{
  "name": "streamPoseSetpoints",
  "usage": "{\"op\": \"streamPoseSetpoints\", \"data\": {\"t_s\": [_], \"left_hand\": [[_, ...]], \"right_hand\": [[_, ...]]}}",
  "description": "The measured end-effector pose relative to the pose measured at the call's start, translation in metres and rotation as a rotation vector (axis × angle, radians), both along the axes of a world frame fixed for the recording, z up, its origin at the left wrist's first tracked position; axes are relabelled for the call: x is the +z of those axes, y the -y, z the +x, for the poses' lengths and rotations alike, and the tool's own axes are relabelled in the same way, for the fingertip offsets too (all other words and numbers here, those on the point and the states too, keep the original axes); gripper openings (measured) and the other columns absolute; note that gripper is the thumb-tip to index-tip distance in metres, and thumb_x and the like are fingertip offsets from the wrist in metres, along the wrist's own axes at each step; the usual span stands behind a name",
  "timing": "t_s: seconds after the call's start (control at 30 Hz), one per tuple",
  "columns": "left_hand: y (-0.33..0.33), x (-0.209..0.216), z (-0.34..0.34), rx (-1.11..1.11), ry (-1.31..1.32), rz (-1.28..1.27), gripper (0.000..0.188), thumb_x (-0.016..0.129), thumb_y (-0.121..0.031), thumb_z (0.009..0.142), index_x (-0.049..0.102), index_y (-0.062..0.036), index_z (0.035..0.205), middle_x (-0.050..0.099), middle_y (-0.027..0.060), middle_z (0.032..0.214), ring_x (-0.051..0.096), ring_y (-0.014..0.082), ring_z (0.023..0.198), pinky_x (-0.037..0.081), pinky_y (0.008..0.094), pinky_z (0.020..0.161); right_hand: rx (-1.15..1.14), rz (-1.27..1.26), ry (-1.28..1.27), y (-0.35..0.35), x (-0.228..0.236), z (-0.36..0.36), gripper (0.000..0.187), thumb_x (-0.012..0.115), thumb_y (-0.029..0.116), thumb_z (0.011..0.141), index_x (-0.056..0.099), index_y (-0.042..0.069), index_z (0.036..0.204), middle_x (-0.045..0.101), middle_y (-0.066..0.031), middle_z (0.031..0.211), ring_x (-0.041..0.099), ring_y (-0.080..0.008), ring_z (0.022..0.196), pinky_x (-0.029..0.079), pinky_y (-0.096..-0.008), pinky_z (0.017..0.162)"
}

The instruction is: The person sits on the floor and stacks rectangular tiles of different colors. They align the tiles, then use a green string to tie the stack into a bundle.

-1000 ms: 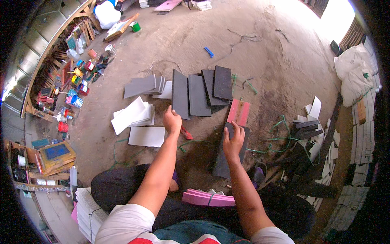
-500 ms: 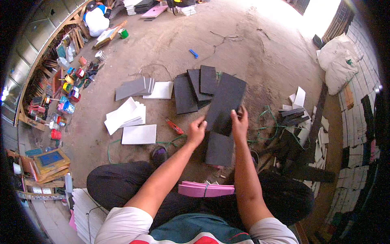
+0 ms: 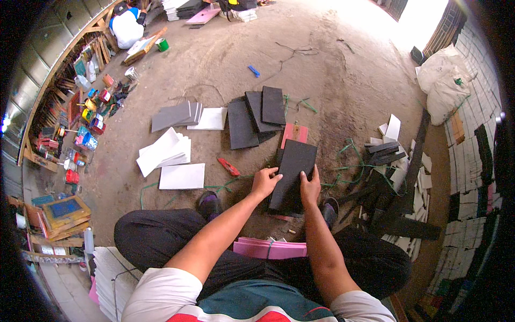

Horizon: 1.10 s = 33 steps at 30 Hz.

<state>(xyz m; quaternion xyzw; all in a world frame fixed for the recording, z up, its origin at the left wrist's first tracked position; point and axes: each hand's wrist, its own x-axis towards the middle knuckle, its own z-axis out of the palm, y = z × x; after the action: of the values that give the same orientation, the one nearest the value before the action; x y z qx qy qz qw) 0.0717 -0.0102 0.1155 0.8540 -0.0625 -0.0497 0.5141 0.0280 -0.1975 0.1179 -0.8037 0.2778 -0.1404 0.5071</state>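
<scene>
In front of me is a rectangular black sheet (image 3: 295,170), likely foam. My left hand (image 3: 266,183) is closed on its left edge. Along the right edge my right hand (image 3: 310,188) grips with the thumb on top and fingers at the side. A reddish board (image 3: 295,133) shows beyond the sheet's far end; the rest of it is covered. Fanned black sheets (image 3: 242,126) lie on the ground just left of that board. A red cutter knife (image 3: 228,167) lies to the left of my left hand. By my lap is a tied bundle of pink strips (image 3: 268,249).
Left are white sheets (image 3: 181,176) and grey sheets (image 3: 170,117). Dark and white offcuts (image 3: 386,150) and green string (image 3: 348,167) lie right. Paint cans (image 3: 86,139) line the left wall. A person (image 3: 127,29) crouches far left. White sacks (image 3: 445,75) stand far right.
The black sheet has come nearer to me and now covers the spot where a smaller black piece showed. The reddish board beyond it has come into view. Both hands moved slightly toward me.
</scene>
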Motion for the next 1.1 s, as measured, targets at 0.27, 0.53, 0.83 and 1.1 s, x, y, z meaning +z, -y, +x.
{"op": "streamPoseSetpoints", "data": {"t_s": [0.27,0.53,0.83,1.1], "left_hand": [[-0.001,0.008,-0.02,0.037,0.012,0.136,0.042,0.08,-0.023,0.082,0.073,0.0003,0.116,0.072,0.019,0.092,0.07,0.0319,0.082,0.055,0.0418,0.077],[-0.004,0.002,-0.025,0.055,-0.015,0.154,0.042,0.081,-0.023,0.081,0.073,0.0004,0.115,0.072,0.0193,0.09,0.07,0.0321,0.079,0.055,0.0424,0.076],[-0.011,-0.02,-0.006,0.14,-0.114,0.067,0.044,0.082,-0.036,0.082,0.075,-0.0011,0.108,0.074,0.0157,0.088,0.072,0.0264,0.082,0.056,0.0389,0.076],[-0.091,-0.11,0.099,0.664,-0.262,0.09,0.061,0.075,-0.041,0.089,0.057,-0.0053,0.136,0.063,0.0174,0.131,0.06,0.0351,0.121,0.047,0.0453,0.102]], "right_hand": [[-0.036,-0.326,-0.205,-0.008,-0.015,-0.011,0.073,0.08,0.038,0.083,0.052,0.018,0.147,0.057,-0.0188,0.111,0.06,-0.0395,0.105,0.05,-0.0482,0.091],[0.033,-0.328,-0.33,-0.01,-0.014,-0.011,0.067,0.073,0.039,0.091,0.049,0.021,0.151,0.053,-0.0165,0.119,0.055,-0.038,0.114,0.047,-0.0492,0.096],[-0.089,-0.417,-0.36,-0.017,0.011,0.002,0.068,0.075,0.041,0.089,0.052,0.014,0.146,0.053,-0.0177,0.122,0.052,-0.0379,0.118,0.045,-0.0496,0.098],[-0.109,-0.396,-0.036,-0.019,0.024,0.047,0.061,0.077,0.031,0.085,0.055,0.007,0.137,0.057,-0.0224,0.122,0.053,-0.042,0.115,0.043,-0.051,0.101]]}}
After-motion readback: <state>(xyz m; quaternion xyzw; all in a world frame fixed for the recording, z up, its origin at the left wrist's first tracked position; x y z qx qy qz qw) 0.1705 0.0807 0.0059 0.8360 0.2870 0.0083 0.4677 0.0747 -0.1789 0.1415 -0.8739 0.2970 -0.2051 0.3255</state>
